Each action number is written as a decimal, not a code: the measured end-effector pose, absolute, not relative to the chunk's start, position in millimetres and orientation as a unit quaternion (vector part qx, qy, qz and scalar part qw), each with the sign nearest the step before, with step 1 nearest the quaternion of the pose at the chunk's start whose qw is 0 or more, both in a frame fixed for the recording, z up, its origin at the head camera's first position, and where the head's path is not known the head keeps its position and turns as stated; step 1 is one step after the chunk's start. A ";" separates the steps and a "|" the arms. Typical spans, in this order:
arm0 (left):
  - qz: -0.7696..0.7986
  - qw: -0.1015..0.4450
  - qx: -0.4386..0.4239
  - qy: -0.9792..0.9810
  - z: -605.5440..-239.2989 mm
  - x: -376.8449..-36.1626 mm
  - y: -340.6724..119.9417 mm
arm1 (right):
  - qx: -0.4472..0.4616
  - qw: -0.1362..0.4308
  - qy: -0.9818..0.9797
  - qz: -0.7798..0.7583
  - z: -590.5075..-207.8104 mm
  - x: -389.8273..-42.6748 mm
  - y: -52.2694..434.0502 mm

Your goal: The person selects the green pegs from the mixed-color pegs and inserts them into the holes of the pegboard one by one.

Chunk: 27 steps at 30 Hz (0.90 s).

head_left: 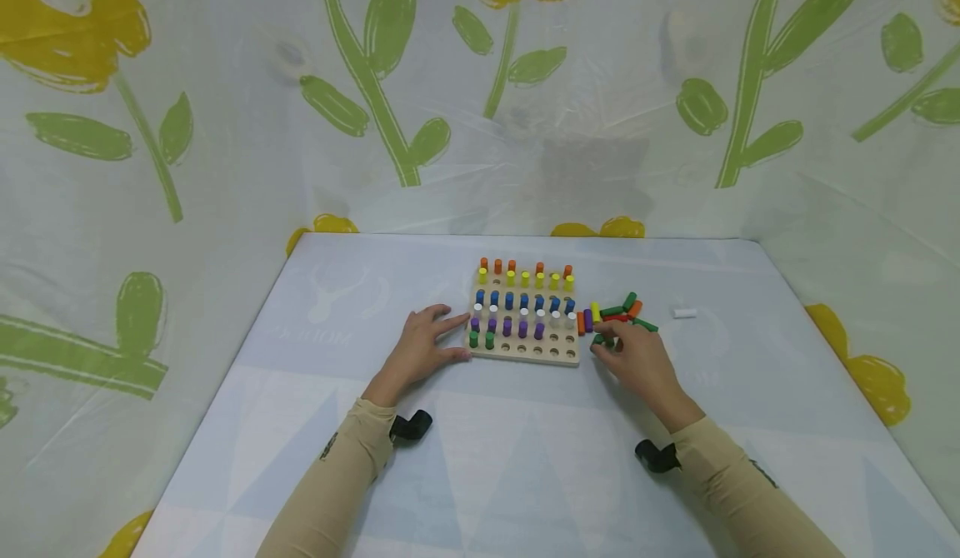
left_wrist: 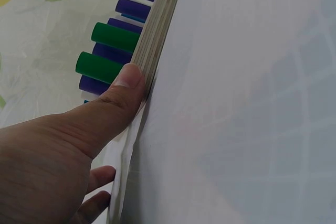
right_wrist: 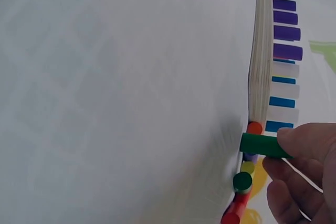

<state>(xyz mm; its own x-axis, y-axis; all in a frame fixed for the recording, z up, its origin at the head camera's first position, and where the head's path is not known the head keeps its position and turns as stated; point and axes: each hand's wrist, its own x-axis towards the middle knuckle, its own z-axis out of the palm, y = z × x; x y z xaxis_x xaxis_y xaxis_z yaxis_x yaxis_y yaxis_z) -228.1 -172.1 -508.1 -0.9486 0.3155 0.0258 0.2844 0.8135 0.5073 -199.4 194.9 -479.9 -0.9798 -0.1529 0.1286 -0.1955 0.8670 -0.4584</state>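
A wooden pegboard (head_left: pixel 525 357) lies on the table, with rows of orange, yellow, blue, white, purple and green pegs standing in it. In the front row two green pegs (head_left: pixel 490 340) stand at the left, with bare holes to their right. My left hand (head_left: pixel 422 346) is at the board's left side, fingers spread. In the left wrist view its thumb (left_wrist: pixel 128 80) rests against the board's layered edge. Just right of the board, my right hand (head_left: pixel 641 362) pinches a green peg (right_wrist: pixel 260 145) between thumb and index finger, above the loose pegs.
Loose pegs, among them a red peg (head_left: pixel 617 318), an orange peg (head_left: pixel 581 323) and a yellow peg (head_left: pixel 596 312), lie right of the board. Farther right lies a lone white peg (head_left: pixel 685 314). A flower-patterned sheet (head_left: pixel 480 166) hangs behind the table.
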 end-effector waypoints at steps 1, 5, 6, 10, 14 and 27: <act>0.262 0.030 0.157 0.952 -508.3 -228.1 -172.0 | 0.091 0.045 -0.965 0.243 -480.0 -199.4 195.1; 0.261 0.029 0.157 0.952 -508.4 -228.1 -172.0 | 0.090 0.046 -0.963 0.251 -479.5 -199.5 195.7; 0.261 0.029 0.157 0.952 -508.4 -228.2 -172.0 | 0.089 0.046 -0.962 0.253 -479.5 -199.5 195.8; 0.259 0.029 0.158 0.952 -507.4 -227.9 -171.9 | 0.086 0.048 -0.962 0.254 -480.0 -199.3 196.1; 0.259 0.031 0.158 0.952 -506.8 -227.7 -172.1 | 0.087 0.052 -0.962 0.253 -480.6 -199.3 195.6; 0.257 0.030 0.159 0.953 -506.5 -227.8 -172.2 | 0.098 0.070 -0.958 0.262 -476.5 -195.2 191.1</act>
